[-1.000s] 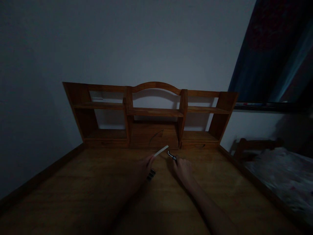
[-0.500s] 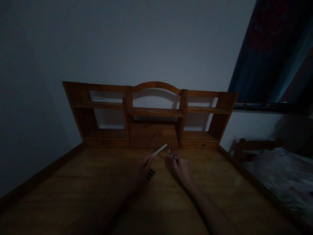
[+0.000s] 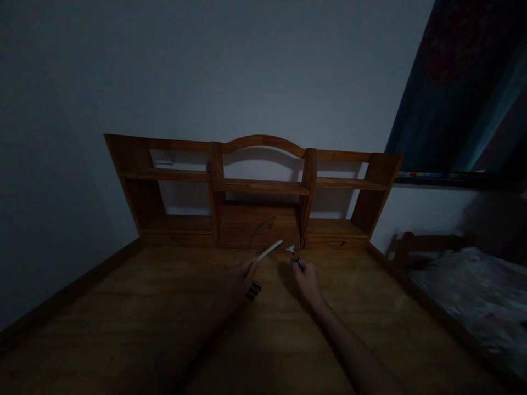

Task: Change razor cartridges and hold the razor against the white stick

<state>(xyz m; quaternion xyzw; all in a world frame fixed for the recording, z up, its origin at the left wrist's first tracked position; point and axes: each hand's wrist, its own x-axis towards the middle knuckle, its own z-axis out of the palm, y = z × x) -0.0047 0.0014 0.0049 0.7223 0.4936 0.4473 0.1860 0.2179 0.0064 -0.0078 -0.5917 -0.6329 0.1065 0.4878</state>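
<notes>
The room is dim. My left hand [image 3: 241, 277] is closed round a thin white stick-like object [image 3: 269, 250] that points up and to the right. My right hand [image 3: 307, 281] pinches a small dark tool with a shiny metal tip [image 3: 294, 253], its tip close to the end of the white stick but apart from it. A small dark ridged object [image 3: 253, 290] lies on the wooden desk [image 3: 164, 318] just under my left hand. Both hands hover over the far middle of the desk.
A wooden shelf unit [image 3: 255, 189] with open compartments stands at the back of the desk against a pale wall. Raised wooden rails edge the desk left and right. A bed with light bedding [image 3: 473, 296] and a dark curtain [image 3: 461, 88] are at the right.
My right hand has turned the small tool so that its metal tip points more upward and sits a little higher. The left hand and white stick have barely moved.
</notes>
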